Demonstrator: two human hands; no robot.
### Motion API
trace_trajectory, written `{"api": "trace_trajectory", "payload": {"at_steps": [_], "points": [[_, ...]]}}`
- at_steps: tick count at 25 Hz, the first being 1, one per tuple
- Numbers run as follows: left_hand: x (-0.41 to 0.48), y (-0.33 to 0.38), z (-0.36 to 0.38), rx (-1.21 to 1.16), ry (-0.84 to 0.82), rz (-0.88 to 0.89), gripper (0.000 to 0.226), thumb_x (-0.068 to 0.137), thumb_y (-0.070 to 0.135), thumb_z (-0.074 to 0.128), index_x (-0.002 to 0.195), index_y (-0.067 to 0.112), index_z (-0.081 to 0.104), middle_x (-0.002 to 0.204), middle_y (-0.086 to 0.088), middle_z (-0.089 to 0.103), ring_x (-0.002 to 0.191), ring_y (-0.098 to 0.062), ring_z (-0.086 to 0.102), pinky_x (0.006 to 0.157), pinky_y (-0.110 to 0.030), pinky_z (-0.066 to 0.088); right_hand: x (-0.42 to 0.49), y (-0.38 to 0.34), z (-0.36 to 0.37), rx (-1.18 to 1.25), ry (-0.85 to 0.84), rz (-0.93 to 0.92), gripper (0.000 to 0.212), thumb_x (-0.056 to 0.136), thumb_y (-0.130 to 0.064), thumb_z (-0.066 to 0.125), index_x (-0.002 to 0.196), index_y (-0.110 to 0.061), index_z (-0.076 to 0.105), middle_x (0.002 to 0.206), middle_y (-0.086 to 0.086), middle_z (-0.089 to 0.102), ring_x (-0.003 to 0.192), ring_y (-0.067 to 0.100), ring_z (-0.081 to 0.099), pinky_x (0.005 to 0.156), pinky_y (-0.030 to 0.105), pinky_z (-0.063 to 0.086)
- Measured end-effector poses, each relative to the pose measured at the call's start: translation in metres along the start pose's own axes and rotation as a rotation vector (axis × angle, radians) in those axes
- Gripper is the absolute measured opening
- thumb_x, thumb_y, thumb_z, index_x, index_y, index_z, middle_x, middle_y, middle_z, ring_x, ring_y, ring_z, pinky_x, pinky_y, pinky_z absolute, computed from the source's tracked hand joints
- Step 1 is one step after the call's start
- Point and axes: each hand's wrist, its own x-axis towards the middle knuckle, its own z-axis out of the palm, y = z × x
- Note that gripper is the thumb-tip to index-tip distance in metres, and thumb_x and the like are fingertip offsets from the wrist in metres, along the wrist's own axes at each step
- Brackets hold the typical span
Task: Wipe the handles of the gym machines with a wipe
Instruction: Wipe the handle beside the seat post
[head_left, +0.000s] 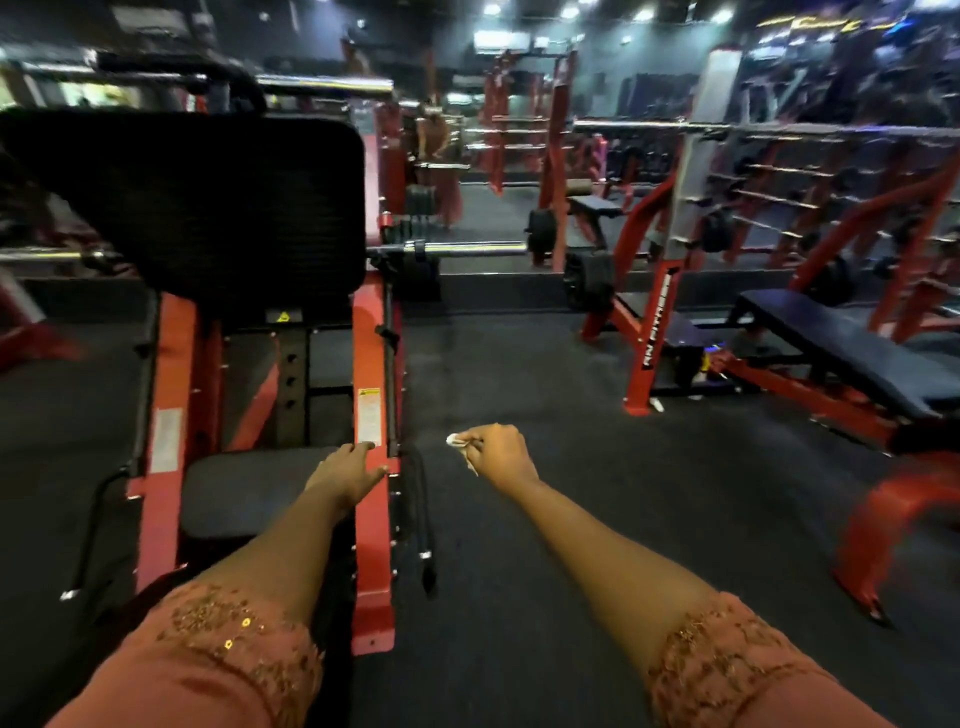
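Gym handle wipe-down: wipe in hand, off every handle.

Hands, 2: left hand (347, 470) lies with fingers straight and close together on the machine's red rail (370, 525), at the right edge of the seat pad (234, 493); right hand (501, 452) is curled, pinching the crumpled white wipe (457, 440) over the dark floor (571, 545), just right of the rail. Wipes, 1. Near machines, 1; black bar (422, 519) beside the rail, 1, likely a handle, untouched. Wiped handles: none can be told. Benches and racks behind: blurred, uncounted, probably all left to do.

Open black floor (519, 364) straight ahead; red machine frame (371, 525) crowding left, inclined bench (841, 348) blocking far right.
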Motion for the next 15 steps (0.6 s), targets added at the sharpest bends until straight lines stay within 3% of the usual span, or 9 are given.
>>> {"api": "trace_trajectory", "payload": {"at_steps": [6,10,12,15], "points": [[0.114,0.009,0.034,-0.114,-0.001,-0.158,0.056,0.094,0.036,0.048,0.142,0.011,0.031,0.143,-0.018,0.038,0.130,-0.033,0.040,0.108,-0.042,0.033,0.143,0.055,0.018,0.063,-0.114,-0.006,0.017,0.088,-0.022,0.061,0.102,-0.019,0.072,0.096,0.006,0.073,0.091,0.018,0.066,0.077,0.021,0.047],[0.209,-0.013,0.074,-0.218,-0.056,-0.227,0.054,0.095,0.033,0.047,0.140,0.008,0.033,0.140,-0.021,0.040,0.128,-0.035,0.041,0.107,-0.041,0.033,0.250,0.092,0.059,0.049,-0.181,0.035,0.017,0.087,-0.024,0.061,0.100,-0.022,0.072,0.093,0.008,0.073,0.090,0.021,0.067,0.079,0.026,0.051],[0.261,-0.026,0.099,-0.287,-0.084,-0.295,0.053,0.095,0.031,0.047,0.140,0.005,0.033,0.140,-0.022,0.042,0.128,-0.035,0.040,0.106,-0.038,0.033,0.307,0.113,0.086,0.063,-0.247,0.082,0.016,0.088,-0.022,0.060,0.097,-0.019,0.073,0.090,0.010,0.073,0.083,0.018,0.067,0.070,0.018,0.046],[0.326,-0.040,0.141,-0.423,-0.084,-0.426,0.050,0.095,0.026,0.049,0.138,0.003,0.037,0.138,-0.022,0.045,0.128,-0.034,0.042,0.103,-0.034,0.032,0.373,0.148,0.132,0.124,-0.293,0.147,0.021,0.088,-0.026,0.060,0.080,-0.013,0.074,0.074,0.013,0.071,0.070,0.009,0.060,0.069,0.018,0.041]]}}
